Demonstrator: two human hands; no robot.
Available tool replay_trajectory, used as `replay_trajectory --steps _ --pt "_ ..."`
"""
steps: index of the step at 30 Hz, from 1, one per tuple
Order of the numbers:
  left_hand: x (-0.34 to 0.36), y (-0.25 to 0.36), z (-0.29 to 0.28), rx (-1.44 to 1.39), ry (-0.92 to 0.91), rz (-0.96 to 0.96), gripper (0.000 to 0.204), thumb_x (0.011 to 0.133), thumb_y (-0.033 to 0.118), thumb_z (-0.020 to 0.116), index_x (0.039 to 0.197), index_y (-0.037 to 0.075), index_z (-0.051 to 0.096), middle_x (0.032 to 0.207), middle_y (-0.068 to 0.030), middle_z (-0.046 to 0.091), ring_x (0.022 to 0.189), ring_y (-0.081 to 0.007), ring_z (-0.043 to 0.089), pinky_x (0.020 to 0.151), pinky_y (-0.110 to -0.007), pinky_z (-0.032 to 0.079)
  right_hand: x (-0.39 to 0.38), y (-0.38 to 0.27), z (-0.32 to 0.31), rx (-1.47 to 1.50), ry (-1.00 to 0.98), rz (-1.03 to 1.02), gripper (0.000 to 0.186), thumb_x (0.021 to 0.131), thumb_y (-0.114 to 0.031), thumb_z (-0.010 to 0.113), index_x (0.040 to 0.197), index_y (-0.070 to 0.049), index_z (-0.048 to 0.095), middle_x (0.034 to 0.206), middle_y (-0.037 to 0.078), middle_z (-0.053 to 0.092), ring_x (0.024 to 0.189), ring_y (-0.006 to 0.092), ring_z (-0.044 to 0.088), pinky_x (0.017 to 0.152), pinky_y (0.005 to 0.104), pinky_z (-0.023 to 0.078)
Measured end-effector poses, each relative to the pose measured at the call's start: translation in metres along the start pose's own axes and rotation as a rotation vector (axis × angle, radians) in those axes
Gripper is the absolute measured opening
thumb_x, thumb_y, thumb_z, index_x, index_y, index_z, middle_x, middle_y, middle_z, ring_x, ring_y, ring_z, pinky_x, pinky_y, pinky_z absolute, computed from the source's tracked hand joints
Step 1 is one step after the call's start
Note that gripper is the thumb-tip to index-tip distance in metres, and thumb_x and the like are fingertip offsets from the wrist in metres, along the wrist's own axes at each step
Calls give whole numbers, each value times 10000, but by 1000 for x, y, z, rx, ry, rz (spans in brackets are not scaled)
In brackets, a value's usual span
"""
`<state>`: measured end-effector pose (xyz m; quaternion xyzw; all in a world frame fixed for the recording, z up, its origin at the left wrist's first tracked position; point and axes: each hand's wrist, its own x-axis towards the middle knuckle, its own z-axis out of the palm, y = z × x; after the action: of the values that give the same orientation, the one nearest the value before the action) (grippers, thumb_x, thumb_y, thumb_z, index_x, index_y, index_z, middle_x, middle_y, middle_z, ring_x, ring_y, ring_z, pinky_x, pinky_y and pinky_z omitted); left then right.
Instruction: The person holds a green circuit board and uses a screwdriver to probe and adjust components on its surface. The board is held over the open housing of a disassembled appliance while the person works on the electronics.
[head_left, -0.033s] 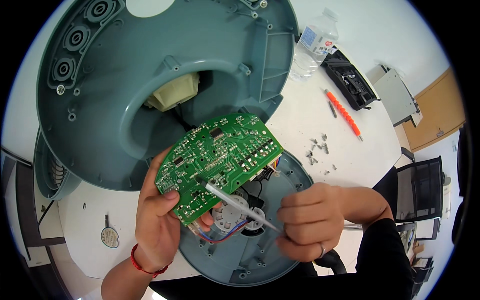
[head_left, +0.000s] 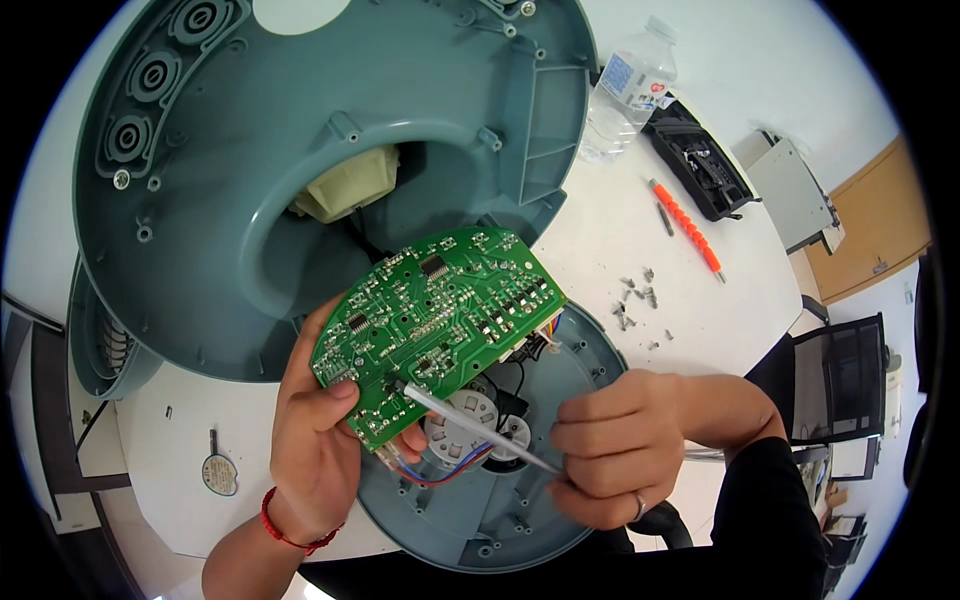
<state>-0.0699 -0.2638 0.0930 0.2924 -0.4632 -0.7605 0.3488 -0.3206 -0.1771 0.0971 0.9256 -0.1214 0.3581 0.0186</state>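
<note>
Circuit board: the green circuit board (head_left: 440,310) is held up in front of the large blue-grey housing (head_left: 270,110) and the upper part of the round base (head_left: 590,350), its component-covered face turned to the camera.
Left hand: the left hand (head_left: 320,430) pinches the board's lower-left end, thumb on the near face, other fingers behind.
Right hand: the right hand (head_left: 620,450) has its fingers curled closed around 1 end of a slim grey tool (head_left: 475,428).
Tool tip: its dark end is at the board's lower-left area; whether it touches, I cannot tell.
Wires: red and blue wires (head_left: 440,478) bow below the board's lower corner, past a pale round part (head_left: 460,425) on the base.
Table, right side: small screws (head_left: 645,290) lie scattered near an orange flexible shaft (head_left: 688,230); beyond are an open black case (head_left: 700,160) and 1 clear bottle (head_left: 625,95).
Wrist: 1 red bracelet (head_left: 290,530) circles the left wrist.
</note>
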Motion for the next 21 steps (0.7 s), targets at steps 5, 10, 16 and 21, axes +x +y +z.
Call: replay_trajectory --steps 5,10,16,21 --pt "0 -2 -1 -45 10 6 674 918 261 406 1507 -40 279 972 -272 691 624 -266 682 545 -343 574 -3 -4 0 -30 -3 61 45 803 21 641 833 -11 629 698 65 476 609 222 557 571 339 499" --pt "1 -1 -5 -44 -38 14 672 920 261 404 1508 -41 279 999 -273 688 624 -267 682 545 -339 572 -5 -3 -2 -49 11 112 51 787 14 638 826 -16 624 687 59 470 593 212 531 542 329 475" --pt "2 0 -3 -46 -46 0 674 894 280 453 1468 -46 315 987 -261 695 679 -225 695 615 -317 592 -1 -2 4 -18 11 39 70 782 16 650 840 -15 627 692 57 472 594 209 535 551 330 483" --pt "1 -1 -5 -33 -50 4 668 915 274 421 1493 -40 298 973 -260 692 646 -243 686 574 -318 578 -6 0 4 -99 23 149 79 800 17 654 874 -2 637 713 67 480 621 214 553 561 331 492"
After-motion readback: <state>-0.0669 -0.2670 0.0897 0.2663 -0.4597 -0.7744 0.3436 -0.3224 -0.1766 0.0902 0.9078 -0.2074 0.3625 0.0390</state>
